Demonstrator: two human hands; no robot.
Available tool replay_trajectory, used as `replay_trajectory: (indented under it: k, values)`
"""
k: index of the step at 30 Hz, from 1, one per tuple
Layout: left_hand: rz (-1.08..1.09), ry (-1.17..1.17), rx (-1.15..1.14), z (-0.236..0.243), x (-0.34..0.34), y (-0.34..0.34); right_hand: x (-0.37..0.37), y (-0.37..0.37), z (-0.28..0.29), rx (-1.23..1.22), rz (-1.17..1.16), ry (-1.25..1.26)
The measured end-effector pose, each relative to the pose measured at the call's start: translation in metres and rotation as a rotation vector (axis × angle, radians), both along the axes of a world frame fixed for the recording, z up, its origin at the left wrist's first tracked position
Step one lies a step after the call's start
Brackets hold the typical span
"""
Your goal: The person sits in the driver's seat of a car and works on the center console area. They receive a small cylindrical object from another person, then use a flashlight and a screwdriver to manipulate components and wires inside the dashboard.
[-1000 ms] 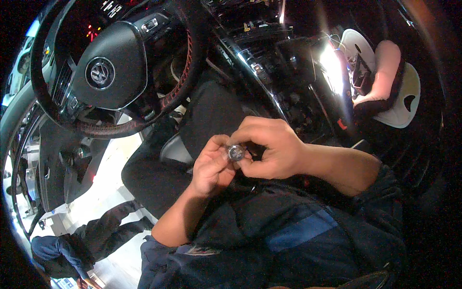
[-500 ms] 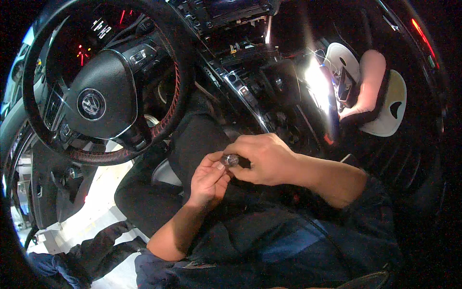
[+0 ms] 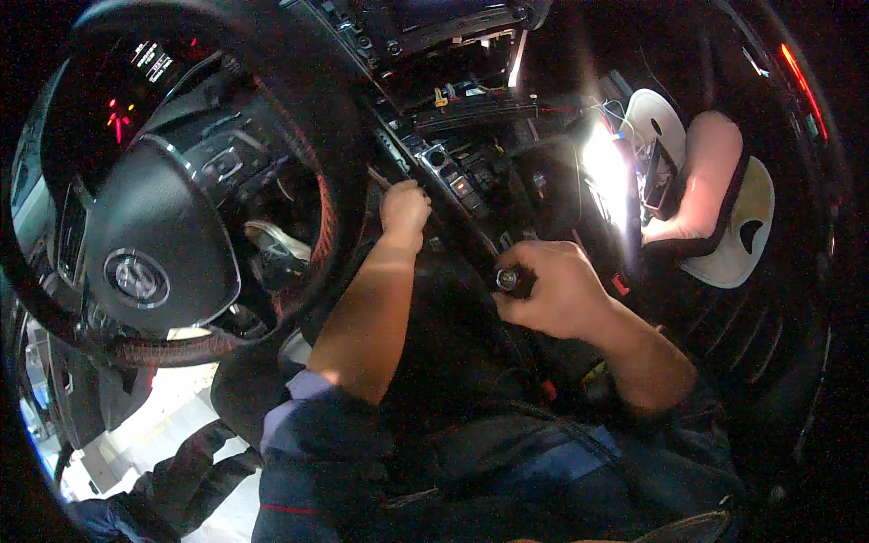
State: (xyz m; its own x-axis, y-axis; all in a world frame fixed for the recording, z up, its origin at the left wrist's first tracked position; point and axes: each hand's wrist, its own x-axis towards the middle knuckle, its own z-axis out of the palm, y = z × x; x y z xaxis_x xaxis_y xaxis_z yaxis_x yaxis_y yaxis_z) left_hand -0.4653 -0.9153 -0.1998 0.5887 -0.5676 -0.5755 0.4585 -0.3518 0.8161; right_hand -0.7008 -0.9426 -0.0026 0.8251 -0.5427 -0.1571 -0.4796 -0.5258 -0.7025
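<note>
My right hand (image 3: 566, 294) is wrapped round a dark, round-handled tool (image 3: 510, 279) with a shiny metal end, held above the right side of the centre console. The rest of the tool is hidden in my palm, so its exact kind does not show. My left hand (image 3: 405, 213) reaches forward to the left flank of the centre console (image 3: 457, 179), its fingers curled at the trim edge. What those fingers grip, if anything, is hidden.
A dark steering wheel (image 3: 328, 213) with red stitching fills the left side. The dashboard opening shows loose wiring and a yellow connector (image 3: 442, 98). A bright lamp (image 3: 606, 167) shines beside a pink-and-white padded item (image 3: 711, 172) on the right. A shoe (image 3: 279, 240) shows in the footwell.
My hands have come apart. The left left the tool and moved forward to the console's side; the right carried the tool to the right. The view has shifted, with the wheel further left.
</note>
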Motion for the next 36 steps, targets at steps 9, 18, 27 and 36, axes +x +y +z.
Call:
replay_trajectory:
  k: [9,18,27,36]
  values:
    - [-0.754,-1.529,0.591,0.000,0.012,-0.020,-0.002,-0.011,-0.015,0.100,-0.200,-0.133]
    - [-1.229,-1.517,0.662,-0.025,0.011,-0.019,-0.003,-0.010,-0.016,0.073,-0.143,-0.186]
    - [-1.210,-1.374,0.723,-0.015,0.011,-0.025,-0.001,-0.003,-0.017,0.041,-0.145,-0.162]
    - [-0.779,-1.238,0.685,-0.016,0.018,-0.032,-0.001,-0.004,-0.020,0.033,-0.111,-0.115]
